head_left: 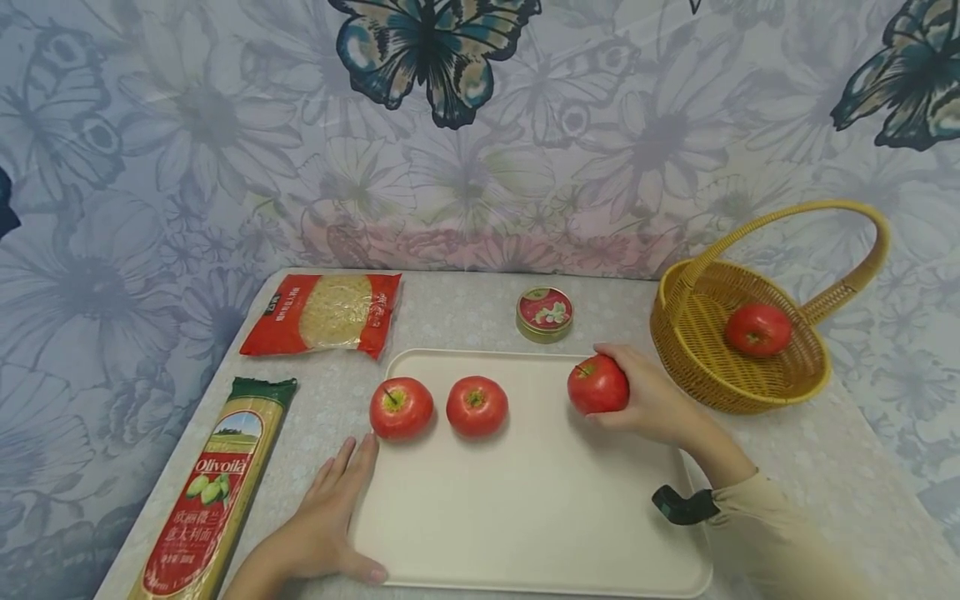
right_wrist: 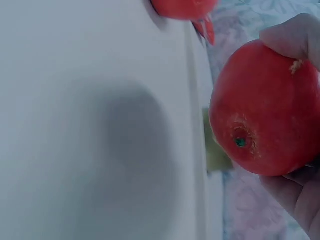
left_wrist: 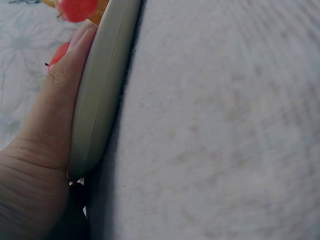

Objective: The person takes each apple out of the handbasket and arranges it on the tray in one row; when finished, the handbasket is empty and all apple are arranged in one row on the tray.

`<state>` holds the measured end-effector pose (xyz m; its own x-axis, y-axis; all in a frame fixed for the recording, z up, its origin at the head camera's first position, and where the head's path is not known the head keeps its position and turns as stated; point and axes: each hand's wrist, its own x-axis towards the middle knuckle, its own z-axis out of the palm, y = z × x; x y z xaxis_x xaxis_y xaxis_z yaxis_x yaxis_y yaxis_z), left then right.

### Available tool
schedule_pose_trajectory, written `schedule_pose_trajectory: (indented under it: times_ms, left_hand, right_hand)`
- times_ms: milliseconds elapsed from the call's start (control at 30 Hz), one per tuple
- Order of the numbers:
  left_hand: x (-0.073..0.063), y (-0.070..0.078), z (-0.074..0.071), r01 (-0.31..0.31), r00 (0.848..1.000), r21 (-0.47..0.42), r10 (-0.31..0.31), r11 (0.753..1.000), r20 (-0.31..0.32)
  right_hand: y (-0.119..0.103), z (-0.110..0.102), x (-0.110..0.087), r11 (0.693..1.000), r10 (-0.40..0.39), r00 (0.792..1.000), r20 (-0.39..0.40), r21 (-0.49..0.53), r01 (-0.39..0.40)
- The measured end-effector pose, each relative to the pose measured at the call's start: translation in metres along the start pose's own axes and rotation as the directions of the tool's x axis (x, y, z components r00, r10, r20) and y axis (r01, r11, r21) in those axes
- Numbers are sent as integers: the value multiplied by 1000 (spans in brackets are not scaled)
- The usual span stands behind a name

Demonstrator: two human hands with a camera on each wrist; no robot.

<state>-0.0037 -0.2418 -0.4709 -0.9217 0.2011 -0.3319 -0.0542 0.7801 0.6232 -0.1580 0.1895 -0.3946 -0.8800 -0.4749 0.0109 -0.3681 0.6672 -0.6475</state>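
Your right hand (head_left: 651,404), fingers clasping the red apple (head_left: 597,385), hovers above the tray (head_left: 525,517) toward 1 o'clock; your left hand (head_left: 330,510), fingers extended, touches the 9 o'clock edge. Expect firm, slick skin; grip opposite sides.

Four red apples (head_left: 402,408), two red-labelled plastic packets (head_left: 202,517), one cream tray (head_left: 517,517), one yellow wicker basket (head_left: 720,385) and one red-topped tin (head_left: 544,314) are seen.

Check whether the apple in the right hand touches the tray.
Apart: the right wrist view shows the apple held clear of the tray, with background showing between them.
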Motion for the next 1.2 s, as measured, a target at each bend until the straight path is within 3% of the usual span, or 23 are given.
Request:
schedule_pose_trajectory:
  times_ms: [233, 467, 867, 1200]
  left_hand:
    - [-1, 0, 0, -18, 1000, 1, 18, 1000, -11]
    - [-1, 0, 1, -7, 1000, -15, 7, 1000, -4]
    - [0, -1, 1, -2, 1000, -16, 2, 1000, 5]
    - [0, -1, 0, -8, 1000, -28, 8, 1000, 2]
  right_hand:
    - [-8, 26, 19, 996, 3, 999, 45, 84, -7]
    - [-9, 44, 30, 994, 16, 998, 61, 106, -22]
    - [-11, 55, 34, 987, 53, 995, 85, 149, -65]
    - [-4, 61, 30, 983, 81, 980, 181, 145, -108]
